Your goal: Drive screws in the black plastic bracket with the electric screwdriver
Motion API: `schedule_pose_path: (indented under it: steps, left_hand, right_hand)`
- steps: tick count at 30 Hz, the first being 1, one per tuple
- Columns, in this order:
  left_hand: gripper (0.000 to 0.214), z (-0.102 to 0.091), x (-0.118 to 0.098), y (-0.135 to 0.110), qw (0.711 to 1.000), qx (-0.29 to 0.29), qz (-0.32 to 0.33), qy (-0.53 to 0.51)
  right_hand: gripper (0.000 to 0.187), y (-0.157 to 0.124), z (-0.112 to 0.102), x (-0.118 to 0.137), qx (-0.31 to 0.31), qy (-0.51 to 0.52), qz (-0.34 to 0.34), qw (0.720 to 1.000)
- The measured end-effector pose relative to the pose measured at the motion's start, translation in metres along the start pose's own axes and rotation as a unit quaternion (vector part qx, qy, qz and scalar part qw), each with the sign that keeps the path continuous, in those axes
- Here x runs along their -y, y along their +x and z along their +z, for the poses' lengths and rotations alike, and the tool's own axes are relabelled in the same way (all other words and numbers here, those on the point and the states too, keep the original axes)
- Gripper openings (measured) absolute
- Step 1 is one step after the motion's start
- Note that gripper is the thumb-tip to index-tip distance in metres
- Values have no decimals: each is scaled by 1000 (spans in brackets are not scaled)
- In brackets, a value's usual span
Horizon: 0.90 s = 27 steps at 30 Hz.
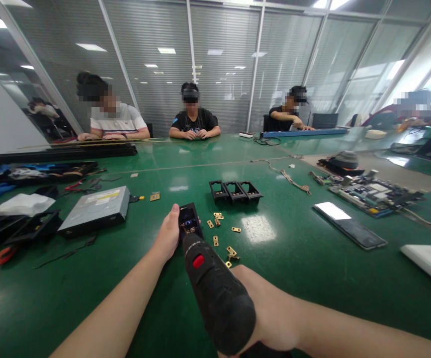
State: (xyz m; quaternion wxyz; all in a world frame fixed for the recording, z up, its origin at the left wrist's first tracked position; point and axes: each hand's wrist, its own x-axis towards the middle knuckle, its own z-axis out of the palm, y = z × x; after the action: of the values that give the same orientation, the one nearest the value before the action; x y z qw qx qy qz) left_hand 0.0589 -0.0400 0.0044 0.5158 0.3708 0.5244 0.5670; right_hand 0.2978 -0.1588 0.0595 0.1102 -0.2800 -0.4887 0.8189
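My left hand (pixel 169 231) grips a small black plastic frame (pixel 188 211) by its left side, thumb along the edge. Inside the frame, brass-coloured parts show. My right hand (pixel 254 298) is wrapped round a black cordless power screwdriver (pixel 218 293) with a red button; most of its fingers are hidden behind the tool. The screwdriver's front end points into the frame, and its tip is hidden. Just right of the frame lie several small brass plates (pixel 215 241) with holes. Beyond them stand three black frames (pixel 234 191) in a row, metal pieces visible inside.
To the left lie a silver disc drive (pixel 95 210), a white tissue (pixel 25 204) and black frames. On the right are a phone (pixel 349 226), a circuit board (pixel 375 191) and a tan cord (pixel 290 179). Several people sit across the green table (pixel 155 308).
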Motion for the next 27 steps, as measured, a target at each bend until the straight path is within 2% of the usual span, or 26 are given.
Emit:
schedule_pose_path:
  steps: [11,27]
  left_hand:
    - [56,3,-5,-4,1000,-8,-1,14]
    - [57,0,0,-1,999,-2,29,26]
  right_hand:
    - [62,5,-5,-7,0,-39,-2,999]
    - [58,-1,5,7,-8,-2,-5,1000]
